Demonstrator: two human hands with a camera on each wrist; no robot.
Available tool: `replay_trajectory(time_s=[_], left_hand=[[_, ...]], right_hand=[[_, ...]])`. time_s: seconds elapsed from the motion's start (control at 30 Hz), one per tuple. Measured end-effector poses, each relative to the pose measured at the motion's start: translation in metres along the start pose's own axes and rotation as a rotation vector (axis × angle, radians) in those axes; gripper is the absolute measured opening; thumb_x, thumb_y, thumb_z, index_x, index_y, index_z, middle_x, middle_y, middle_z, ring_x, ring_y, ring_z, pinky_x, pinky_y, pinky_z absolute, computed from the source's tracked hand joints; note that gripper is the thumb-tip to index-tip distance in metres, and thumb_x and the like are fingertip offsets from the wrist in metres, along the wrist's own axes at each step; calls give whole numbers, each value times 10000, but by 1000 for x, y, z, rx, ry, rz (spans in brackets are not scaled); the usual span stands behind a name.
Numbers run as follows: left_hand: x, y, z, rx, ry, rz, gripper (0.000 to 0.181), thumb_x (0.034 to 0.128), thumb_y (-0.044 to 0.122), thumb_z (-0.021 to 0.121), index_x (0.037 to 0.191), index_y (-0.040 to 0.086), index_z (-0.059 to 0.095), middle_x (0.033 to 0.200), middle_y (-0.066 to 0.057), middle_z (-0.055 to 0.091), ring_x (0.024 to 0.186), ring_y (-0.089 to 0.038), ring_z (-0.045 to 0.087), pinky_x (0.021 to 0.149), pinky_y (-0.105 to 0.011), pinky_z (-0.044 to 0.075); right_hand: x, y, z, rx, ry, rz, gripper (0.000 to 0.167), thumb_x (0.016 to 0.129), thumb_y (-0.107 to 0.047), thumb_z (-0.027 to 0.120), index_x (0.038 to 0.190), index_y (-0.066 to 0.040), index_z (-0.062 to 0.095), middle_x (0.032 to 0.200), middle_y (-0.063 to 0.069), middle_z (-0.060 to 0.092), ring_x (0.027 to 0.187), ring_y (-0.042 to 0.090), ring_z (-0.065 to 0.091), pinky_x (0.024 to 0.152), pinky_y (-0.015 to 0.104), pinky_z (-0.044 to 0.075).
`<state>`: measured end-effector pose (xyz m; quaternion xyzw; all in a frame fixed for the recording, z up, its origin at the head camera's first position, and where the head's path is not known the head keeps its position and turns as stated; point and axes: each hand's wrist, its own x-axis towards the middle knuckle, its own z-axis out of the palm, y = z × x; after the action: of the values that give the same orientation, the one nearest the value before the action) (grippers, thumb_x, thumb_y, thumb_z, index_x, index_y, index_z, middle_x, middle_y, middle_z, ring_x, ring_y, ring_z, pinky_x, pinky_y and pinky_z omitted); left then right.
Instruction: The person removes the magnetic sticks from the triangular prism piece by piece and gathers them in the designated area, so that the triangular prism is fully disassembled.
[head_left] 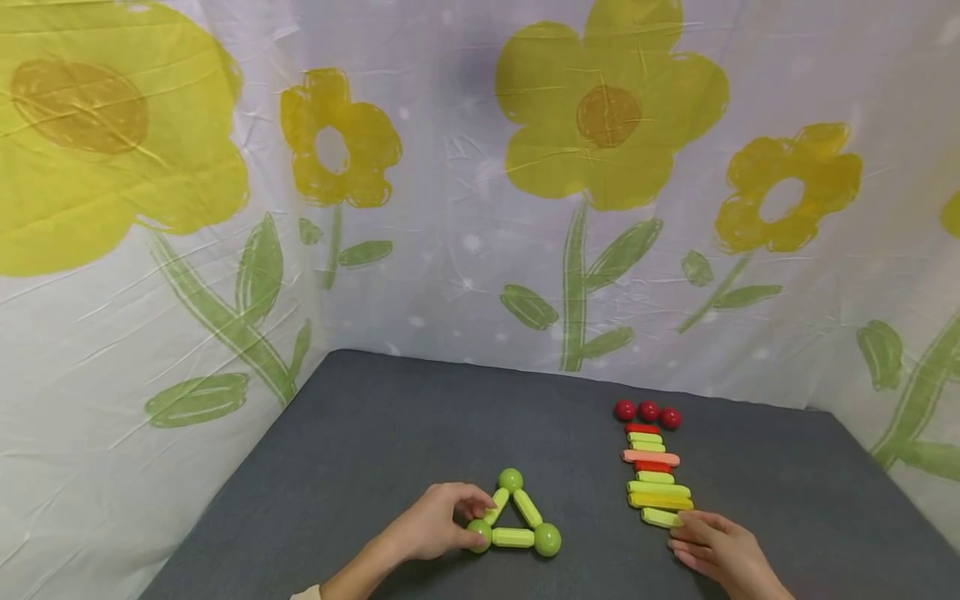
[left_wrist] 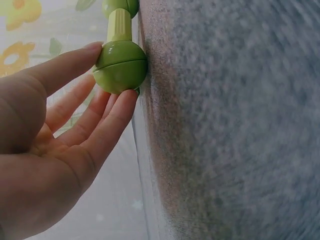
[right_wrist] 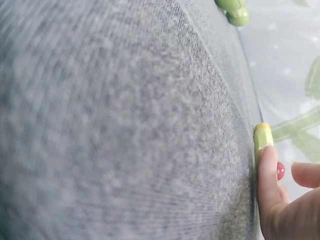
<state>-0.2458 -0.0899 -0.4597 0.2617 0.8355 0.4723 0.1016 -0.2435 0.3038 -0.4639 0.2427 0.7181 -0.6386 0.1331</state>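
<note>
On the dark table, a triangle is built from green balls and lime sticks (head_left: 513, 537). My left hand (head_left: 433, 523) holds its near-left green ball (left_wrist: 121, 67), with the thumb on one side and fingers beneath. The other corner balls sit at the top (head_left: 511, 480) and the right (head_left: 547, 540). To the right, my right hand (head_left: 716, 550) touches the right end of the nearest lime stick (head_left: 660, 518) in a column of sticks. In the right wrist view, a finger lies along that stick (right_wrist: 262, 135), while the thumb stands apart from it.
The column continues away from me with a yellow stick (head_left: 660, 502), a pink stick (head_left: 651, 457), red sticks and several lime ones. Red balls (head_left: 648, 411) lie beyond its far end. Flower-printed cloth (head_left: 450, 317) hangs behind the table (head_left: 420, 417) and at its sides.
</note>
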Motion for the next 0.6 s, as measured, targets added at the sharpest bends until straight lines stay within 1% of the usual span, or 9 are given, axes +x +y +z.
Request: replay_trajectory(time_s=[0.23, 0.37, 0.53, 0.6], left_hand=[[-1, -1, 0, 4, -2, -3, 334, 749, 98, 820, 1053, 83, 684, 865, 72, 596, 797, -75, 583, 744, -266, 480], [-1, 0, 0, 5, -4, -6, 332, 750, 96, 819, 1052, 84, 682, 860, 72, 595, 795, -74, 584, 744, -272, 483], [-2, 1, 0, 1, -9, -20, 332, 751, 91, 818, 1054, 82, 682, 860, 70, 591, 797, -77, 584, 747, -285, 484], [-2, 2, 0, 0, -12, -27, 333, 752, 93, 817, 1055, 82, 681, 861, 70, 590, 799, -80, 584, 748, -289, 483]], right_hand=[[-3, 0, 0, 41, -31, -16, 557, 1006, -138, 507, 1365, 191, 235, 882, 120, 662, 824, 233, 665, 793, 395, 533], [-4, -1, -1, 46, -46, -29, 571, 1011, -168, 502, 1367, 187, 231, 912, 127, 662, 839, 234, 664, 802, 401, 529], [-3, 0, 0, 48, -55, -25, 578, 1010, -176, 504, 1368, 184, 228, 935, 141, 668, 850, 243, 664, 806, 406, 527], [-3, 1, 1, 48, -74, -27, 590, 1011, -193, 503, 1370, 183, 225, 964, 160, 665, 869, 254, 662, 815, 413, 523]])
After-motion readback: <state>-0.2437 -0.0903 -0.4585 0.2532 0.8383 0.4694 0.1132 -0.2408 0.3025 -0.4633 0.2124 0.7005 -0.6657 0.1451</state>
